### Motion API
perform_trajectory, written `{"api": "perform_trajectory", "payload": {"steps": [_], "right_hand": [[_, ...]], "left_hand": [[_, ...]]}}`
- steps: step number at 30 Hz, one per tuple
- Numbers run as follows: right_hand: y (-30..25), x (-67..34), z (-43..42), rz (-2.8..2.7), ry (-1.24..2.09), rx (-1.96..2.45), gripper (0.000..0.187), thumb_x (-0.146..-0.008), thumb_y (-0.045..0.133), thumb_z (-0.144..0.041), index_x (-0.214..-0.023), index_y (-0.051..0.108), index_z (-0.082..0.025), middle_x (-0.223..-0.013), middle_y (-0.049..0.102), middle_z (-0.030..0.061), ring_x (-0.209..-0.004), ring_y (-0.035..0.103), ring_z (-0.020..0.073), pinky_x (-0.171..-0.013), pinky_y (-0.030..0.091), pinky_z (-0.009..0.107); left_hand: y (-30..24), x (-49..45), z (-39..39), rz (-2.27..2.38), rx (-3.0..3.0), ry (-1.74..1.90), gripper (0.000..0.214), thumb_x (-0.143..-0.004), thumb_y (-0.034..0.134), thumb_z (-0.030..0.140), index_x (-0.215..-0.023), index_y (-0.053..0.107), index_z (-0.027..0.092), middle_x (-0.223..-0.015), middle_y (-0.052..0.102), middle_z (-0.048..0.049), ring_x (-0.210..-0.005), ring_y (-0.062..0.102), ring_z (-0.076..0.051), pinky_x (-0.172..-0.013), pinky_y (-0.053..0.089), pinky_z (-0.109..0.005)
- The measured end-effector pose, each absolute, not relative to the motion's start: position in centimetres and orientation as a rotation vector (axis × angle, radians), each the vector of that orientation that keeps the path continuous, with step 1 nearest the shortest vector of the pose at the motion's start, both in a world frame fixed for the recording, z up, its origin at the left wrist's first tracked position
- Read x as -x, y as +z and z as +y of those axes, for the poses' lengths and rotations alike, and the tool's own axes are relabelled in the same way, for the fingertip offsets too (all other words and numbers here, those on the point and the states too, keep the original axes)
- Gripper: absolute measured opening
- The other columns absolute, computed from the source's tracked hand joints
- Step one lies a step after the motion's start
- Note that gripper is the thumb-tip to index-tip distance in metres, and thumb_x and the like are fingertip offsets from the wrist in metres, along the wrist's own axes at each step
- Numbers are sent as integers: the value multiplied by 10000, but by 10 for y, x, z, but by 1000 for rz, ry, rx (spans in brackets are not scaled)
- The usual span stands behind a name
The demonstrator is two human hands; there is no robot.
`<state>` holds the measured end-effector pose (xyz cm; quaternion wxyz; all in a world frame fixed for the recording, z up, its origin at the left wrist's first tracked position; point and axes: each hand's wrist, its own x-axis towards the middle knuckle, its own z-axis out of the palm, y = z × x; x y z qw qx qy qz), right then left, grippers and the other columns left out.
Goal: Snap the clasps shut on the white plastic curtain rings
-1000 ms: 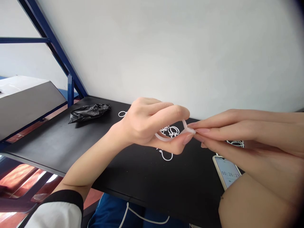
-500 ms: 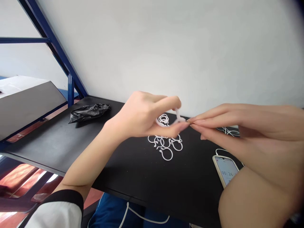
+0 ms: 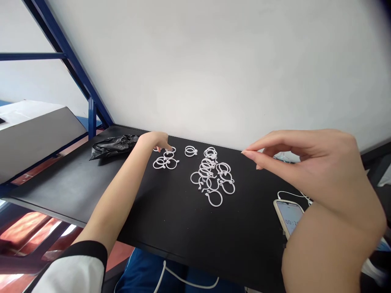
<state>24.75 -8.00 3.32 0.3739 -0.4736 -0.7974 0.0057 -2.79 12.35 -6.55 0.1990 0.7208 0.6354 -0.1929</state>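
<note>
My left hand (image 3: 153, 141) is stretched out to the far left of the black table (image 3: 171, 228). Its fingertips are bent down onto a small group of white plastic rings (image 3: 165, 161) and seem pinched on one of them. A larger heap of white rings (image 3: 214, 176) lies in the middle, with one more pair of rings (image 3: 191, 151) behind it. My right hand (image 3: 308, 165) hovers above the table's right side, fingers loosely spread, thumb and forefinger apart, holding nothing.
A crumpled black plastic bag (image 3: 113, 145) lies at the table's back left corner. A phone (image 3: 290, 221) showing a timer, with a white cable, lies at the right, partly under my right forearm. A white wall stands behind and a blue metal frame (image 3: 90, 114) at the left.
Both hands were pinched together on one white ring in front of me. They have parted: the left hand has carried the ring out to the small group at the back left, and the right hand is free.
</note>
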Motion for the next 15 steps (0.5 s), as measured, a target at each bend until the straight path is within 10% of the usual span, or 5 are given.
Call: {"api": "perform_trajectory", "payload": {"steps": [15], "right_hand": [[32, -246, -79, -2058, 120, 1241, 81, -796, 725, -216, -730, 710, -262, -651, 698, -40, -565, 652, 138, -516, 483, 269]], "left_hand": [[-72, 29, 130, 1806, -2035, -621, 581, -641, 674, 699, -814, 735, 148, -1020, 739, -161, -883, 678, -312, -777, 516, -354]]}}
